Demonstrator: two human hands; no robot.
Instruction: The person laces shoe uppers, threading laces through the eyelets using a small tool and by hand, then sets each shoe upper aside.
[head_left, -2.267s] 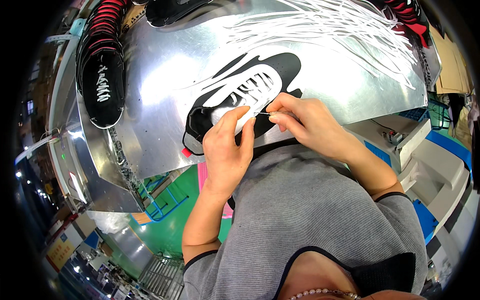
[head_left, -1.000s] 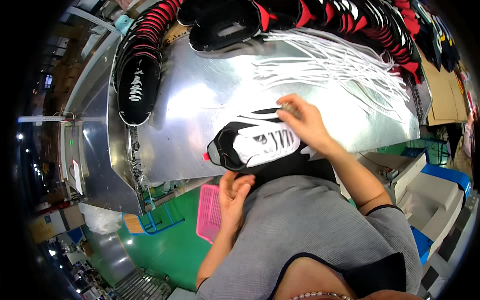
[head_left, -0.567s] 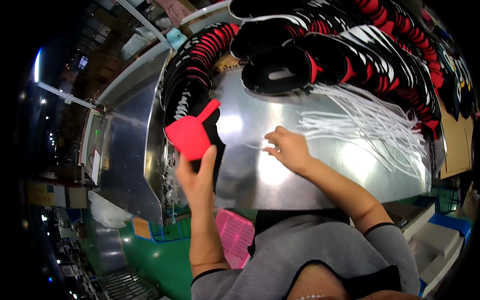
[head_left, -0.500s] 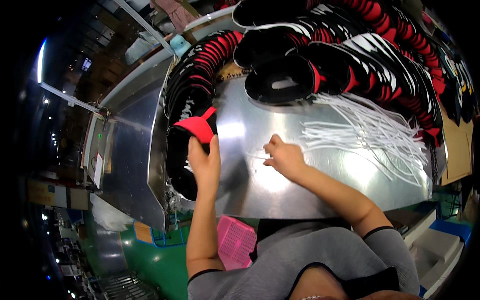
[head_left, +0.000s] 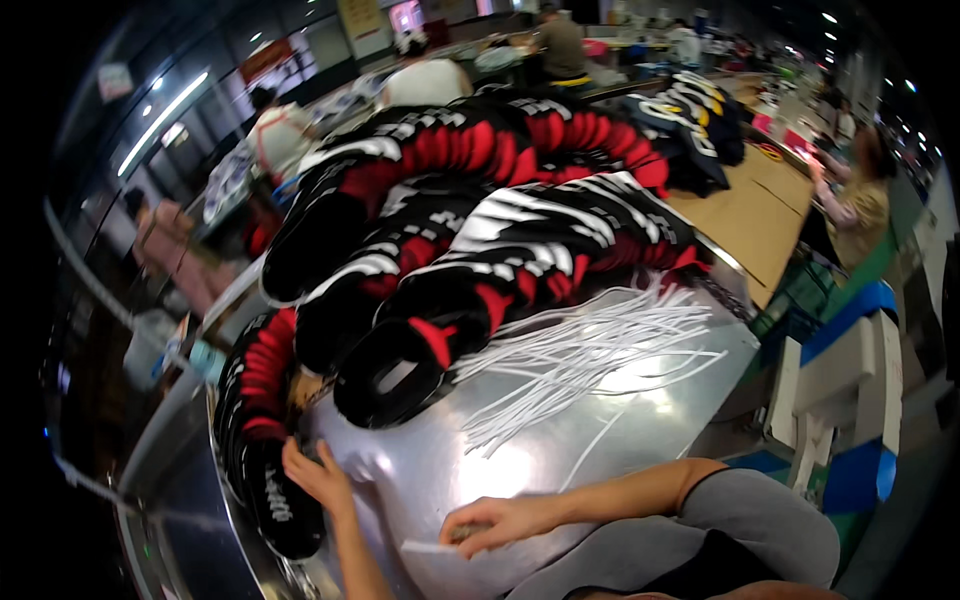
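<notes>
A curved row of nested black-and-red shoe uppers (head_left: 262,365) lies along the left of the metal table. Its near end is a black upper (head_left: 285,510) with a whitish pattern. My left hand (head_left: 322,480) is beside that end, its fingers apart; whether it touches the upper is unclear. Over the table in front of me, my right hand (head_left: 495,522) has its fingers curled in. A short pale strip (head_left: 428,547) shows by its fingertips, blurred; I cannot make out what it is. White laces (head_left: 590,345) lie spread beyond my right hand.
More rows of black, red and white uppers (head_left: 560,225) cover the far part of the table (head_left: 530,455). Brown cardboard (head_left: 745,215) lies at the far right, with dark uppers (head_left: 690,125) by it. A grey-and-blue machine (head_left: 850,390) stands at right. Several people work beyond.
The view has swung right and up. My left hand has left the red-tabbed opening and its fingers have spread. My right hand has come nearer to my body.
</notes>
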